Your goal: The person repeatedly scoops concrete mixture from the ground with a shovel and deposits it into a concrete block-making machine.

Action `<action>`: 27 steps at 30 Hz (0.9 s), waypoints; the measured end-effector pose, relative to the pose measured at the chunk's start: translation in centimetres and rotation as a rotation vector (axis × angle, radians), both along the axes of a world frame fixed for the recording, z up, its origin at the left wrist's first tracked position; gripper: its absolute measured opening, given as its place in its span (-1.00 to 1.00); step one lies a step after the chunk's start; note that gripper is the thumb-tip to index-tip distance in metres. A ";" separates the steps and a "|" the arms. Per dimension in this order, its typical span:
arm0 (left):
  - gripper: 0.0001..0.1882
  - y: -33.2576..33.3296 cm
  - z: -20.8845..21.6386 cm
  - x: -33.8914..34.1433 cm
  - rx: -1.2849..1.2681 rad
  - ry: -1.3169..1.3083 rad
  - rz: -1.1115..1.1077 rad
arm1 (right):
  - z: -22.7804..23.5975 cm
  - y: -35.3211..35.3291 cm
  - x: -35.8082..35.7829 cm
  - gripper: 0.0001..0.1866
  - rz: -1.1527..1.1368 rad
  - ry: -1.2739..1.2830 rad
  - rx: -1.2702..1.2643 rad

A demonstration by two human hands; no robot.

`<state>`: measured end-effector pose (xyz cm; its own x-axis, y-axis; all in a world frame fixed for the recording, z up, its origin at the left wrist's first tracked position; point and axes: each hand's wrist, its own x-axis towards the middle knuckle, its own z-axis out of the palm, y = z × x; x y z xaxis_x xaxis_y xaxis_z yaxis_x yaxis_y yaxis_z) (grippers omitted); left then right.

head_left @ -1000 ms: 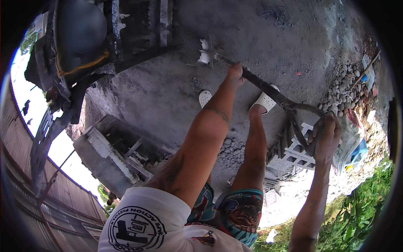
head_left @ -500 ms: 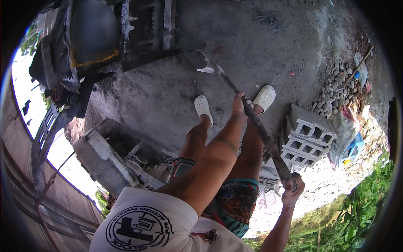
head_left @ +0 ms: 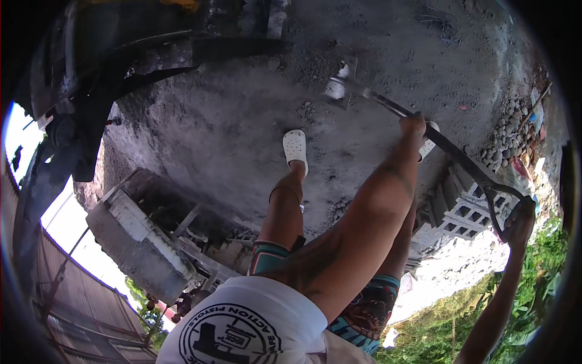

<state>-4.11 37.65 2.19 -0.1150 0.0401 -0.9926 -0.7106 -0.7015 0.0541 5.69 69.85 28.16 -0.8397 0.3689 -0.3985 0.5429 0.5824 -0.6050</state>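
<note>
- Shovel (head_left: 459, 156): held slantwise from upper centre to right of the frame; its blade (head_left: 335, 91) is posed over grey ground (head_left: 242, 115), contact not to be told.
- Left hand (head_left: 413, 125): closed round the lower shaft (head_left: 391, 105), nearer the blade.
- Right hand (head_left: 520, 221): wrapped about the forked end handle (head_left: 506, 188), right of frame; fingers partly lost in shade.
- Spacing: both hands are set well apart, presumably so that weight is borne by the left and angle is steered by the right.
- White clogs (head_left: 295, 148): planted apart, upper centre and right of it, probably for balance.
- Hollow blocks (head_left: 467, 213): stacked right of centre.
</note>
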 end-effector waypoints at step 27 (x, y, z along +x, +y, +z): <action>-0.86 -19.8 1.8 11.4 0.027 -0.021 -0.429 | 5.6 -27.0 10.0 -0.75 -0.950 -0.331 -0.299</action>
